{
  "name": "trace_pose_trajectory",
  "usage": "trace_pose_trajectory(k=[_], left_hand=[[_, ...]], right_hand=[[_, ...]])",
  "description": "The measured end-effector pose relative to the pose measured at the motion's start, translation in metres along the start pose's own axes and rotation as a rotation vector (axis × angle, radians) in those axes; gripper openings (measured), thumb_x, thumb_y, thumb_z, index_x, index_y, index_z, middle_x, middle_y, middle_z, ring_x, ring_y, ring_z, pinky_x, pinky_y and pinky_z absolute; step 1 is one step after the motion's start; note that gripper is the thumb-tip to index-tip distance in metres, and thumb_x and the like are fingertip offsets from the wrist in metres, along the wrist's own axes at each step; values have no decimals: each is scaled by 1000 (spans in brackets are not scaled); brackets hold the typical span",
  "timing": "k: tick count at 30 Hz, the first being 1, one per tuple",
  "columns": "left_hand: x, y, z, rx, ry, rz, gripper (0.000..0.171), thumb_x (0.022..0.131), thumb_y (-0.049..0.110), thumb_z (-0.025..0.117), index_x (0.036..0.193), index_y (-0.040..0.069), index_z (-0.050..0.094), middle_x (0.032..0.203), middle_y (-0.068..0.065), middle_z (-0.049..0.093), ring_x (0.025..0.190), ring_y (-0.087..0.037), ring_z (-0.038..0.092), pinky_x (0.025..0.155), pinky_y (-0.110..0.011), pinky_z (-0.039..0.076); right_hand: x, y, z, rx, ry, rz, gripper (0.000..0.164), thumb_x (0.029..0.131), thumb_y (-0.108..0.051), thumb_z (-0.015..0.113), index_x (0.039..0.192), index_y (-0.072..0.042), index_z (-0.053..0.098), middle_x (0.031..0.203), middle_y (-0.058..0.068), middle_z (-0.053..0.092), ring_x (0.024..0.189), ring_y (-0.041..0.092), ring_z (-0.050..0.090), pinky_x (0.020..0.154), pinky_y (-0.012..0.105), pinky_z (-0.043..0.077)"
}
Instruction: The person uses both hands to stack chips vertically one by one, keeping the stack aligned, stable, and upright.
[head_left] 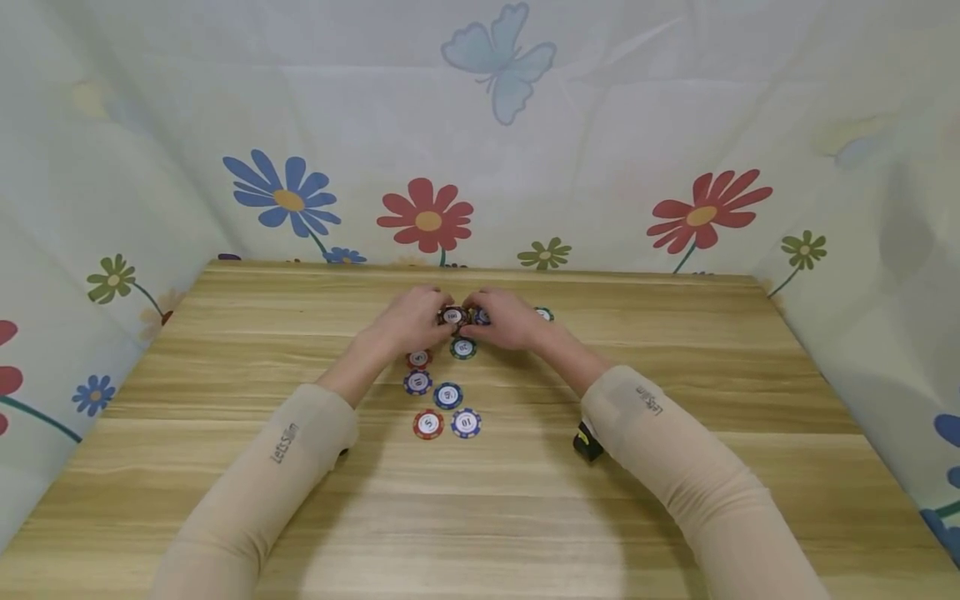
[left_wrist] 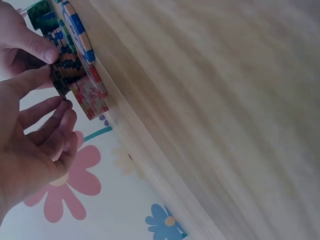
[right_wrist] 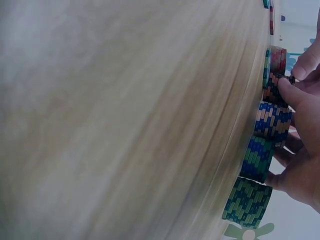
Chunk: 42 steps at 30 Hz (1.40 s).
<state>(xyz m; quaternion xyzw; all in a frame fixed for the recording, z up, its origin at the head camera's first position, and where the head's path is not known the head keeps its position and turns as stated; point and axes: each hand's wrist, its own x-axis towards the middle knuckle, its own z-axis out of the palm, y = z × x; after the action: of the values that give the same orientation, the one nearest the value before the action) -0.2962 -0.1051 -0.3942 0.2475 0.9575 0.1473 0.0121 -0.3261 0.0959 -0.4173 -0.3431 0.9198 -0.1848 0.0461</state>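
A stack of black poker chips [head_left: 452,316], its top chip marked 100, stands between both hands at the far part of the table. My left hand [head_left: 420,319] pinches it from the left, thumb and fingertips at its edge. From the right, my right hand [head_left: 504,319] holds its thumb against the same stack, fingers curled behind. In the right wrist view, a blue stack [right_wrist: 272,120], a blue-green stack [right_wrist: 257,157] and a green stack [right_wrist: 247,202] follow in a row beside the right hand. A red stack [left_wrist: 91,97] stands beside the black one.
Nearer me lie a green chip [head_left: 463,348], blue chips [head_left: 466,422] and red chips [head_left: 428,423], spread on the wooden table [head_left: 675,358]. A black object [head_left: 587,442] with a yellow mark shows beside the right sleeve. A flower-printed curtain [head_left: 585,167] hangs behind the table.
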Motion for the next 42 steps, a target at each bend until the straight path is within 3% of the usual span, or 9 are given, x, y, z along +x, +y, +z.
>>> trace_pose_trajectory(k=[5,16,42], left_hand=[[-2,-2,-3,-6,14,-31,52,96,28,74,136,-2,61,131,-18,61,120,-32,58,102,-47,47],[3,-3,-5,-46,0,-23,23,96,22,75,112,6,75,106,-6,72,100,-22,64,93,-42,51],[7,4,-3,-30,-10,-3,22,96,16,75,114,4,74,110,-8,74,105,-23,67,96,-39,52]], right_hand=[[2,-2,-1,8,-3,5,45,99,-32,71,131,-2,62,125,14,63,113,27,61,97,40,49],[1,-3,-1,18,2,19,41,98,-28,72,128,-2,63,123,13,64,109,25,61,95,39,50],[0,-3,-6,37,-7,18,37,99,-25,72,124,1,65,119,13,65,105,24,62,89,38,51]])
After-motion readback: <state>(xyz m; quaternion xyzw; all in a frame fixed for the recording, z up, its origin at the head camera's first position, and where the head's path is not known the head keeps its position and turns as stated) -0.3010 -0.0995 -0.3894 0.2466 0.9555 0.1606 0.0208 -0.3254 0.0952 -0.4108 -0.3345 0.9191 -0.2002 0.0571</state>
